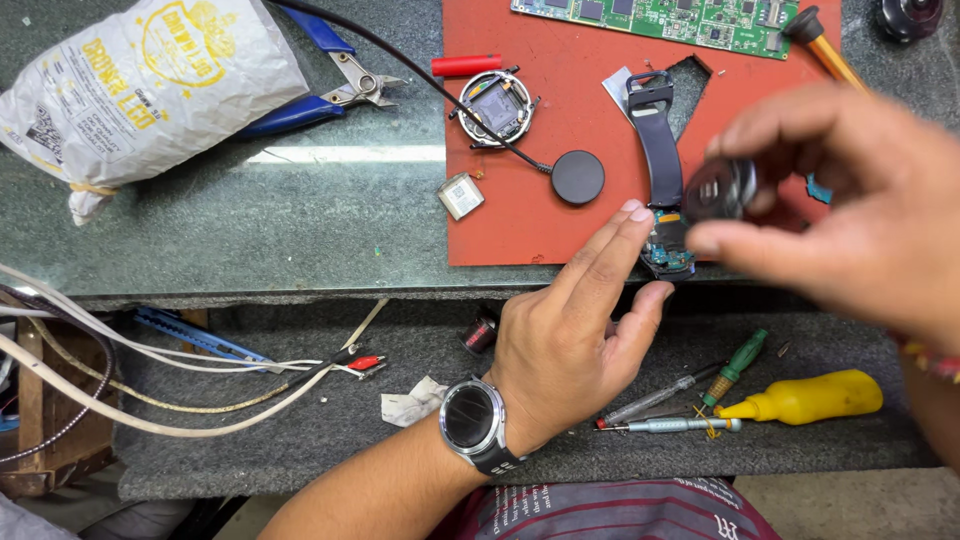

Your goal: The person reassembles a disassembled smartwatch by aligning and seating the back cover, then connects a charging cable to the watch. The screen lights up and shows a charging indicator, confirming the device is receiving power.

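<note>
We pinch the round watch part (720,190) in our right hand (860,210), our left hand (575,320) steadying the opened watch body (668,248), reassembly undone.

Tabletop (330,215) was polished dark-green stone, glossy. Work mat (560,225) looked matt red rubber. Watch strap (658,150) was matt dark rubber or plastic. Round watch part (720,190) in right hand (850,210) showed shiny metal. Pliers (320,75) had bare steel jaws and smooth blue plastic grips.

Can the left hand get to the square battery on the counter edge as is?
Probably yes. The left hand holds nothing, only its fingers touch the opened watch body; bare red mat lies between it and the square battery.
</note>
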